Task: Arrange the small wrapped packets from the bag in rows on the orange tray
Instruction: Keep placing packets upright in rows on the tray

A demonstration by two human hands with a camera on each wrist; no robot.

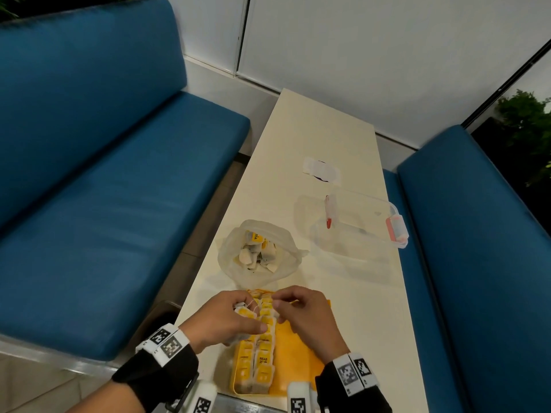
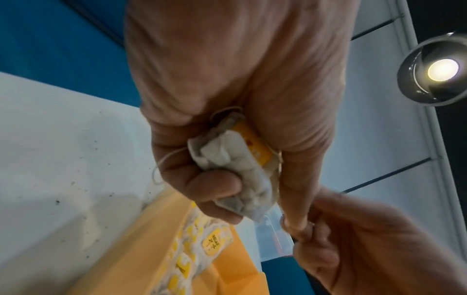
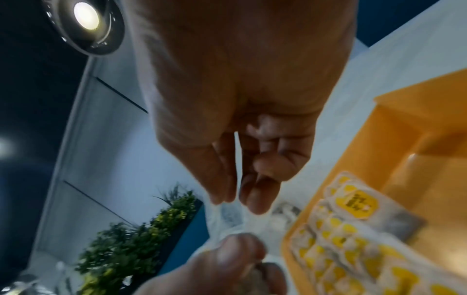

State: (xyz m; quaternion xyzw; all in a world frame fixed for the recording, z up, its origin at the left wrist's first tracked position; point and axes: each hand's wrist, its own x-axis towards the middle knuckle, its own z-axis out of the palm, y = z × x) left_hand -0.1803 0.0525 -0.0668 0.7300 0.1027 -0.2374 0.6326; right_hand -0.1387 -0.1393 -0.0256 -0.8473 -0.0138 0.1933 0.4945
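The orange tray (image 1: 298, 353) lies at the table's near edge. Two rows of white packets with yellow tags (image 1: 256, 362) fill its left part. My left hand (image 1: 250, 317) hovers over those rows and grips a bundle of packets (image 2: 237, 165) with loose strings. My right hand (image 1: 278, 302) is beside it over the tray, fingers curled, fingertips drawn together at the left thumb's tip. I cannot see whether they pinch anything. Just beyond the tray the clear plastic bag (image 1: 229, 263) stands open with more packets inside.
A clear plastic box (image 1: 357, 225) with red latches sits right of the bag, and a white paper scrap (image 1: 322, 171) lies farther back. Blue benches (image 1: 104, 189) flank the narrow cream table (image 1: 313, 138). The tray's right half is bare.
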